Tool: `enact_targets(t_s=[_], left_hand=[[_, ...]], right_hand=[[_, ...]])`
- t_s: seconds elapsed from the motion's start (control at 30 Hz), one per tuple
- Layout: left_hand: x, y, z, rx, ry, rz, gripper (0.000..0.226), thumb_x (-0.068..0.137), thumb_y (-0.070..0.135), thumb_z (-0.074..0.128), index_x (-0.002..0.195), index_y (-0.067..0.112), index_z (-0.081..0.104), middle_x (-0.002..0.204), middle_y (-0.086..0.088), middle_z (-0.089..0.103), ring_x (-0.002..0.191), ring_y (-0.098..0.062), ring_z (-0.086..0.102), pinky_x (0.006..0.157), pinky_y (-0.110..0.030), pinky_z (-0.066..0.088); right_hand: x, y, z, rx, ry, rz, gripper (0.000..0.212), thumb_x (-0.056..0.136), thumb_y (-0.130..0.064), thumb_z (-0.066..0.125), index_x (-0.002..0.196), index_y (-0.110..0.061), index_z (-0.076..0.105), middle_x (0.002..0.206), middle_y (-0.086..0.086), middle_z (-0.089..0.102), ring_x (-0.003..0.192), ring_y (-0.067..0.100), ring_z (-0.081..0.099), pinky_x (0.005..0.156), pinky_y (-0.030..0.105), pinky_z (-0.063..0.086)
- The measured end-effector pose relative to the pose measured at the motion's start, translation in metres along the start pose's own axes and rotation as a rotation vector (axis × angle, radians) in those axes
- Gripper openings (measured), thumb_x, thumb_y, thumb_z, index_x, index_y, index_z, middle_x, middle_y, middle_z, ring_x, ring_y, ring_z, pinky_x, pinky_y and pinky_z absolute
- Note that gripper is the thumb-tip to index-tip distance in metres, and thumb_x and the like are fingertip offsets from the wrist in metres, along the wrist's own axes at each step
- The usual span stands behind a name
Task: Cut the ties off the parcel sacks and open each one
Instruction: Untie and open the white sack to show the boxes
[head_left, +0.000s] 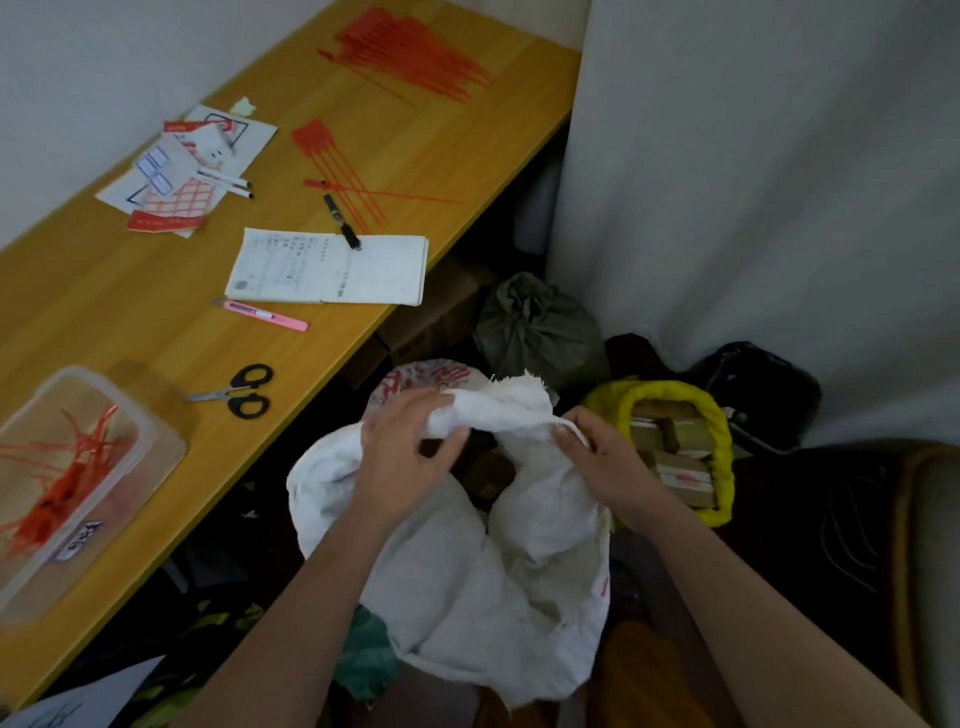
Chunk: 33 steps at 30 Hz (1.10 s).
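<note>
Two hands, the left hand (410, 441) and the right hand (597, 457), are in view. There are three sacks: one white sack (467, 561), one yellow sack (719, 415) and one dark green sack (535, 322). The table (156, 322) bears one pair of scissors (241, 391), one pink utility knife (267, 315), one open notebook (332, 267), one black pen (342, 222) and one clear plastic tub (67, 467).

Both forearms (727, 597) are bare (no sleeves, rings or watch).

Crowding floor right of white sack (467, 561): yellow sack (675, 400), dark green tied sack (535, 327) behind. Lying on table (156, 322) left: scissors (239, 392), pink utility knife (265, 314). Leaving bare wood between them.
</note>
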<state>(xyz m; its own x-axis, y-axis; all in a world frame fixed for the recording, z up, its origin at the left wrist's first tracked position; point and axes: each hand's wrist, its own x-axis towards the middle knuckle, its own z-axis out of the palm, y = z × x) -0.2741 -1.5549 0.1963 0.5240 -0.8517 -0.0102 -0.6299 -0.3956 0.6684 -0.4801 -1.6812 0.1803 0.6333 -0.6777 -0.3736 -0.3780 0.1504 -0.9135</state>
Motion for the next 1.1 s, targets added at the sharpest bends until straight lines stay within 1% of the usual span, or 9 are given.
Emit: enact_targets(t_s=[0.23,0.37,0.43,0.57,0.7,0.8,0.9,0.97,1.1], left_hand=[[0.023,0.030,0.027,0.084,-0.198,0.140,0.041,0.091,0.045,0.058,0.130,0.035,0.055,0.147,0.010,0.042,0.142,-0.008,0.027,0.116,-0.046,0.010],[0.031,0.035,0.049,0.163,-0.266,0.079,0.018,0.096,0.035,0.053,0.095,0.023,0.066,0.104,0.006,0.065,0.105,-0.014,0.055,0.107,-0.042,0.030],[0.034,0.041,0.055,0.172,-0.284,-0.010,0.026,0.097,0.030,0.051,0.073,0.021,0.054,0.072,0.009,0.054,0.076,-0.015,0.050,0.089,-0.039,0.041],[0.037,0.049,0.062,0.052,-0.255,-0.318,0.038,0.099,0.024,0.046,0.062,0.014,0.047,0.067,-0.001,0.048,0.073,-0.023,0.051,0.074,-0.035,0.041],[0.041,0.050,0.064,-0.152,-0.191,-0.565,0.042,0.098,0.025,0.049,0.066,-0.002,0.053,0.067,-0.016,0.053,0.066,-0.024,0.051,0.067,-0.031,0.038],[0.042,0.054,0.065,-0.181,-0.142,-0.608,0.043,0.096,0.025,0.053,0.057,0.008,0.043,0.057,-0.007,0.044,0.059,-0.018,0.045,0.066,-0.031,0.039],[0.037,0.057,0.065,0.010,0.025,-0.582,0.023,0.091,0.034,0.060,0.096,0.012,0.065,0.101,-0.010,0.062,0.100,-0.026,0.055,0.094,-0.041,0.042],[0.028,0.061,0.061,0.033,0.149,-0.634,0.043,0.087,0.041,0.063,0.123,0.019,0.054,0.128,-0.012,0.046,0.121,-0.031,0.039,0.102,-0.043,0.033],[0.001,0.062,0.047,-0.023,0.236,-0.762,0.055,0.085,0.032,0.068,0.131,0.016,0.042,0.133,-0.011,0.035,0.124,-0.029,0.033,0.097,-0.033,0.033]], right_hand=[[-0.001,-0.002,-0.003,0.002,-0.017,-0.011,0.022,0.098,-0.033,0.054,0.088,-0.014,0.060,0.071,-0.007,0.054,0.066,0.007,0.050,0.058,0.020,0.040],[-0.004,0.009,-0.008,0.139,-0.053,0.087,0.038,0.098,-0.038,0.051,0.092,-0.002,0.059,0.079,0.009,0.053,0.074,0.020,0.050,0.066,0.035,0.041],[0.000,0.014,-0.010,0.270,-0.109,0.191,0.038,0.098,-0.036,0.052,0.094,0.000,0.062,0.084,0.011,0.057,0.078,0.023,0.053,0.071,0.035,0.042],[0.008,0.008,-0.017,0.301,-0.252,0.313,0.013,0.091,-0.038,0.064,0.097,-0.028,0.069,0.096,-0.002,0.073,0.087,0.013,0.070,0.072,0.027,0.056],[0.015,0.003,-0.021,0.140,-0.377,0.400,0.033,0.084,-0.051,0.067,0.111,-0.032,0.061,0.115,-0.005,0.068,0.104,0.012,0.067,0.092,0.035,0.056],[0.019,0.000,-0.022,0.228,-0.416,0.493,0.020,0.095,-0.043,0.056,0.111,-0.032,0.062,0.109,-0.008,0.071,0.098,0.008,0.069,0.077,0.026,0.058],[0.021,-0.001,-0.017,0.336,-0.413,0.555,0.013,0.099,-0.034,0.052,0.107,-0.034,0.062,0.107,-0.007,0.073,0.097,0.010,0.069,0.074,0.031,0.058],[0.021,-0.003,-0.011,0.392,-0.390,0.564,0.018,0.100,-0.031,0.050,0.113,-0.029,0.062,0.109,-0.002,0.073,0.101,0.016,0.069,0.085,0.040,0.057],[0.024,-0.012,0.000,0.476,-0.341,0.548,0.023,0.103,-0.027,0.046,0.119,-0.025,0.061,0.111,0.000,0.073,0.100,0.018,0.070,0.087,0.041,0.057]])
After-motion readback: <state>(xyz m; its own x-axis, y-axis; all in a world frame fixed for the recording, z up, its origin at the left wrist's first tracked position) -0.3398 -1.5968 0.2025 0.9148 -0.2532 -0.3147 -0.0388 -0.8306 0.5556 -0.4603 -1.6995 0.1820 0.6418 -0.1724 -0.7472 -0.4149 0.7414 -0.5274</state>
